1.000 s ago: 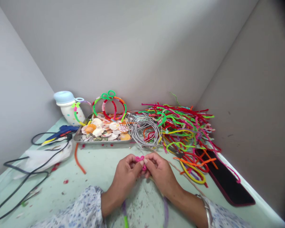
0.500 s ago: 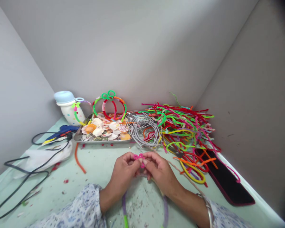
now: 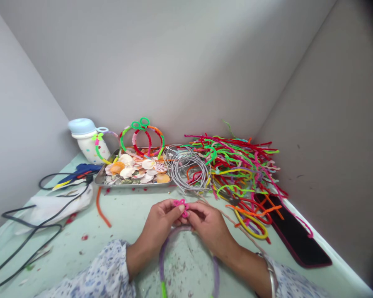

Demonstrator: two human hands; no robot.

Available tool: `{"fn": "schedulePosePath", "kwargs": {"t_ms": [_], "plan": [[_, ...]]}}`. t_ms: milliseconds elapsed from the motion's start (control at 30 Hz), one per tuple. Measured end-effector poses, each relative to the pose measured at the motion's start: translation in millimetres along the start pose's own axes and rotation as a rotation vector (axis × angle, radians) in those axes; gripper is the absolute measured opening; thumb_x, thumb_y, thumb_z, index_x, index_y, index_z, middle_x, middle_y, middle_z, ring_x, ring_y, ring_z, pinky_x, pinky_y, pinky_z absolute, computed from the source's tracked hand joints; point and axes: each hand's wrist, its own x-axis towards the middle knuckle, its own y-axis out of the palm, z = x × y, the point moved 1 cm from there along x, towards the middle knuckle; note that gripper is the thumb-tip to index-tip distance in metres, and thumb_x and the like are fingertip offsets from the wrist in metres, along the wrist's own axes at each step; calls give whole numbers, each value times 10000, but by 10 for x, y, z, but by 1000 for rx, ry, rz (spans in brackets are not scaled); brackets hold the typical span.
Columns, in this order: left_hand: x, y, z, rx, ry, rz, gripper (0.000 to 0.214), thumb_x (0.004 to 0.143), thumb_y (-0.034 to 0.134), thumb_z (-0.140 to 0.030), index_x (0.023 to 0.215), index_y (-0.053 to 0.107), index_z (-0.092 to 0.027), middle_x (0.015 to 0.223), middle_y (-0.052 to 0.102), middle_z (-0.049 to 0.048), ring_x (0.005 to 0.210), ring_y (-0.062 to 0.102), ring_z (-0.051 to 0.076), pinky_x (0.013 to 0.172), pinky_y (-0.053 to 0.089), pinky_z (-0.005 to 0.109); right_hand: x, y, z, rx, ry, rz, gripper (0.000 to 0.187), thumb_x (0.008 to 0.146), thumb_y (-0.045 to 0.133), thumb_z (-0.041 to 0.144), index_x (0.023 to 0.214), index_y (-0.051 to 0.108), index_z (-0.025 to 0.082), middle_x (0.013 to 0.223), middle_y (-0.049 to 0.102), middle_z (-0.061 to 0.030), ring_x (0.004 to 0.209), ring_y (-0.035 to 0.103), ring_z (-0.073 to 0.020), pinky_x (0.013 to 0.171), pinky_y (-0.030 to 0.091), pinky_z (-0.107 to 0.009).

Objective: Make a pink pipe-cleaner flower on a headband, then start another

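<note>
A small pink pipe-cleaner flower (image 3: 182, 206) with looped petals is pinched between my two hands over the middle of the table. My left hand (image 3: 163, 219) has its thumb pressed on the flower's face. At the flower's right side, the fingertips of my right hand (image 3: 209, 225) are closed on its edge. Below my hands curves a headband (image 3: 163, 258) wrapped in purple and pale fuzzy pipe cleaner, with green lower down. Its top passes just under my fingers, and I cannot tell whether the flower is joined to it.
A metal tray (image 3: 133, 187) of seashells carries wrapped hoops, with a white bottle (image 3: 91, 145) behind left. Coiled grey wire (image 3: 191, 169) lies beside a heap of pipe cleaners (image 3: 236, 161). At right is a black mat (image 3: 301, 238); at left, blue-handled pliers (image 3: 79, 171) and a black cable (image 3: 34, 225).
The flower has turned a little and shows more of its petals. My right fingers have shifted slightly right of it, and more of the headband's top shows beneath my hands.
</note>
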Motion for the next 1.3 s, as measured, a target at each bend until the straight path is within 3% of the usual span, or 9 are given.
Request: {"fn": "schedulePosePath", "kwargs": {"t_ms": [267,567,800,1033,1300], "plan": [[4,5,-4,-30,10,16,160,796,644,-265,739,653,-116,635,637,20,594,565,105,584,436,199,-22,16,-60,-18,47,-16,160,832,555,222,839,715,223,750,650,-1,639,586,-137,579,459,-235],[15,-5,2,-17,7,35,157,796,644,-269,764,650,-116,642,640,25,599,564,108,595,437,210,-13,-5,-19,-42,37,-2,139,834,557,232,820,693,203,773,661,-16,713,612,-157,628,474,-245],[23,-6,-16,-5,-8,14,154,785,652,-266,820,647,-117,677,654,31,616,566,112,577,425,209,17,-62,1,6,38,-11,148,849,541,238,976,606,198,885,646,-25,768,616,-159,677,484,-258],[20,18,-38,4,-23,-8,151,748,655,-227,838,639,-107,644,649,26,580,554,110,559,412,213,12,-62,13,-53,-2,-6,84,850,525,225,829,596,186,825,599,-13,754,590,-154,665,466,-249],[0,66,-34,47,-47,-36,138,717,648,-244,766,617,-118,577,614,-6,497,530,92,499,385,201,-8,-74,63,-166,-45,-1,77,839,515,190,788,573,183,786,566,0,701,563,-139,620,443,-233]]}}
